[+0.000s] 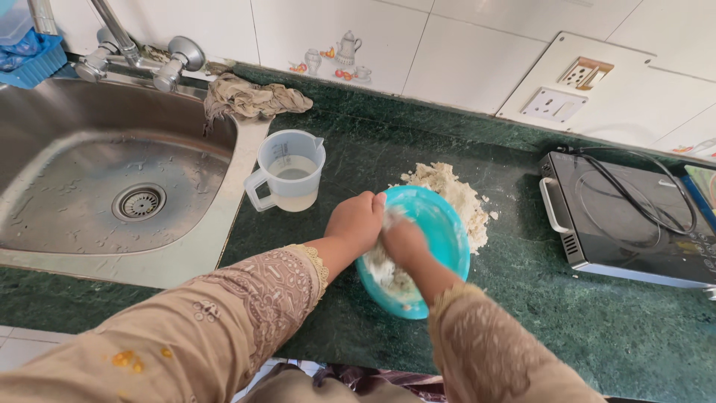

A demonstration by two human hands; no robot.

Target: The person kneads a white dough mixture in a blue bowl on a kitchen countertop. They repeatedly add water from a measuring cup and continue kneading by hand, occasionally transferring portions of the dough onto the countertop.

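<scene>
Tilted turquoise plastic bowl (440, 224) near the green stone counter's (597, 328) front edge, gripped at its rim by the left hand (356, 221); right hand (403, 242) curled inside, scraping crumbly pale dough (451, 192); best scraped steadily, rim held firm.

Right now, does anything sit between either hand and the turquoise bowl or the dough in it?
Nothing visible does. The left hand grips the turquoise bowl at its rim, tilting it toward the dough pile on the counter, and the right hand is already inside, scraping dough.
</scene>
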